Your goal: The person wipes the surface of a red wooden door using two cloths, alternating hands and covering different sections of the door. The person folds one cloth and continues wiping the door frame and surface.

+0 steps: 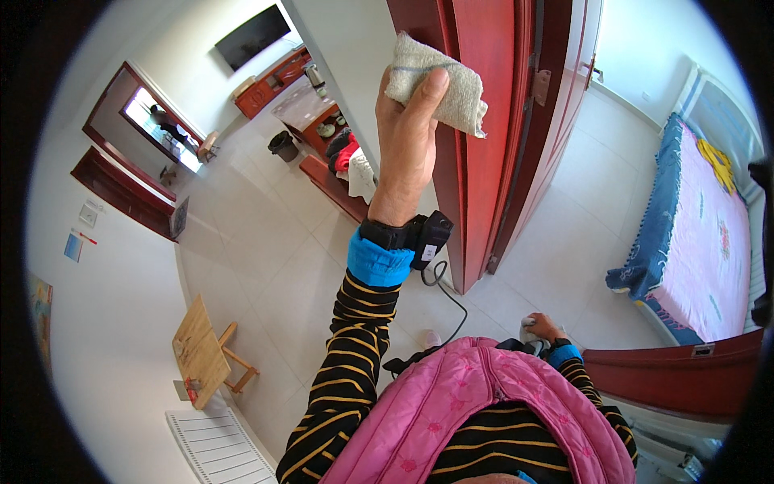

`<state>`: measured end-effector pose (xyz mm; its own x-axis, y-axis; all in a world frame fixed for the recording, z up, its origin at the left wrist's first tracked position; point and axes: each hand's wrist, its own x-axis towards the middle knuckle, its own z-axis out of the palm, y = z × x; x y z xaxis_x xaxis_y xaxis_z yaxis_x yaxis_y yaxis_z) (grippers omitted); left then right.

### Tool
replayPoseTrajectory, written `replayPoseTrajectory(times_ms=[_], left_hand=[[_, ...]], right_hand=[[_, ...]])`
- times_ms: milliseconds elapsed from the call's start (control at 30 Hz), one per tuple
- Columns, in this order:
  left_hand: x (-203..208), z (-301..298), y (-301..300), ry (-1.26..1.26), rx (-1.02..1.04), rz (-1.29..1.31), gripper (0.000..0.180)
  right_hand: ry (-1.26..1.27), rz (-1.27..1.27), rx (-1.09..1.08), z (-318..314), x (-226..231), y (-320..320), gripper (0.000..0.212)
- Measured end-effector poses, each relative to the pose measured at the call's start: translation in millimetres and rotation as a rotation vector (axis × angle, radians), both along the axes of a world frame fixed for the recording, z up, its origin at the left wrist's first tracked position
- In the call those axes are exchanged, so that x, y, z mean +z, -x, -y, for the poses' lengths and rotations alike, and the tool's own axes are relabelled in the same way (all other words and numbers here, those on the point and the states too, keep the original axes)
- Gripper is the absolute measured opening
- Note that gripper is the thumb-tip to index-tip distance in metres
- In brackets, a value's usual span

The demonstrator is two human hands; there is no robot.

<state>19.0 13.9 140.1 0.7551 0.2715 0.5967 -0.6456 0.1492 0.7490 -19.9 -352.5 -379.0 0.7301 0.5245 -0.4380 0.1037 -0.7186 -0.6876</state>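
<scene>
1. Folded beige cloth (461, 95), in the head view, is held up before the red door frame (477, 185); whether the frame is touched cannot be told.
2. By the raised left hand (407, 133) this cloth is gripped, with the thumb pressed over it.
3. By the lowered right hand (548, 327), a whitish bundle (528, 326) seems to be grasped, but it is partly hidden.
4. Wiping of the frame is probably in hand; for the next stroke, flat and even pressure is called for.

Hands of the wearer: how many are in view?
2: the left hand, raised with a folded cloth before the red door frame; the right hand, low beside the pink garment, holding a pale thing. Neither is fully hidden.
</scene>
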Motion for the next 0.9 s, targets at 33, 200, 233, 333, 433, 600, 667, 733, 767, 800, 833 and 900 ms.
replayPoseTrajectory(times_ms=[33,200,233,333,433,600,667,733,767,800,833,900], left_hand=[[0.9,0.2,-0.1,-0.002,0.000,0.000,0.064],[6.5,0.5,-0.7,-0.017,-0.007,0.023,0.065],[7.6,0.0,-1.2,-0.020,-0.010,0.029,0.064],[11.3,-2.1,-5.1,-0.025,-0.011,0.082,0.062],[13.5,-4.4,-8.6,-0.025,-0.018,0.123,0.059],[18.7,-5.4,-12.5,0.018,-0.006,0.161,0.055],[20.7,-5.3,-12.2,0.036,-0.014,0.162,0.056],[22.0,-6.1,-10.7,0.025,0.014,0.149,0.058],[22.7,-6.4,-10.8,0.029,-0.007,0.149,0.058],[23.2,-6.9,-11.4,0.033,-0.019,0.153,0.058],[23.3,-7.3,-12.0,0.034,-0.036,0.172,0.058],[21.4,-7.8,-13.1,0.045,-0.026,0.158,0.057]], right_hand=[[0.002,0.009,0.008,-0.3,0.5,-0.5,0.038],[0.053,0.013,0.001,-2.2,8.2,1.2,0.037],[0.060,0.022,0.004,-2.5,9.9,2.6,0.037],[0.064,0.015,-0.013,-2.7,15.2,5.4,0.036],[0.052,0.037,0.003,-1.3,20.9,7.4,0.037],[0.071,-0.020,-0.042,0.3,28.7,8.3,0.038],[0.095,-0.009,-0.035,0.0,28.8,8.2,0.039],[0.077,0.002,-0.041,-0.1,27.0,8.0,0.039],[0.118,0.012,-0.040,0.2,25.7,8.0,0.039],[0.081,0.007,-0.044,0.5,24.2,7.8,0.039],[0.084,0.004,-0.046,0.9,22.7,7.6,0.039],[0.075,-0.017,-0.056,1.4,19.8,7.4,0.039]])
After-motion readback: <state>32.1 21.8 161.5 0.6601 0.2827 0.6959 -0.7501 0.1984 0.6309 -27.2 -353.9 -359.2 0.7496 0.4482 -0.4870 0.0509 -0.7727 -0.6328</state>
